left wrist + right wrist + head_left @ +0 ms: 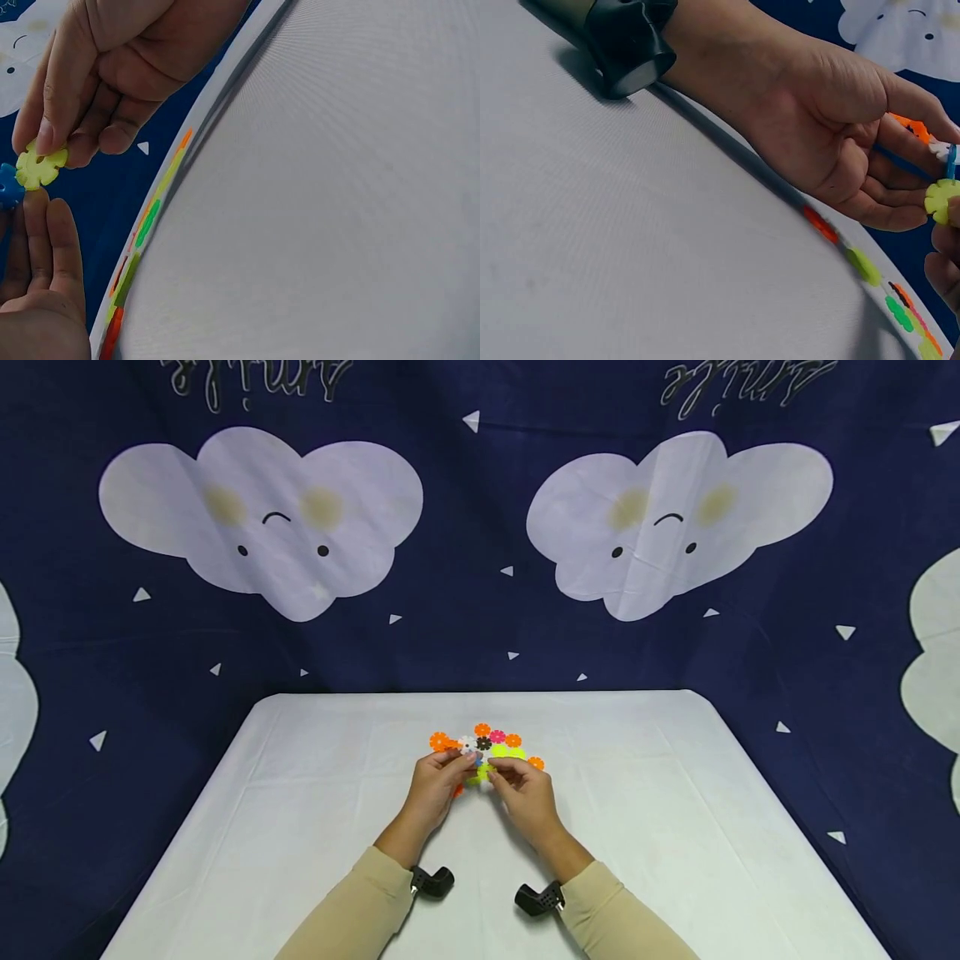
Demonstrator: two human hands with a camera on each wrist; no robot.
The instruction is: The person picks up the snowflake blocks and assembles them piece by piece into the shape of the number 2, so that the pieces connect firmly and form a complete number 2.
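My left hand pinches a blue snowflake-shaped plastic disc between thumb and fingers. Held in the thumb and fingers of my right hand is a yellow-green notched disc. In the left wrist view the two discs meet at their edges; whether they are slotted together I cannot tell. A white disc and orange discs show just beyond the left fingertips; in the head view I cannot tell whether these are held or lie on the table.
Loose discs lie on the white table around and behind the hands, among them a black one, a pink one and several orange and yellow-green ones. A dark blue cloth with cloud prints hangs behind the table.
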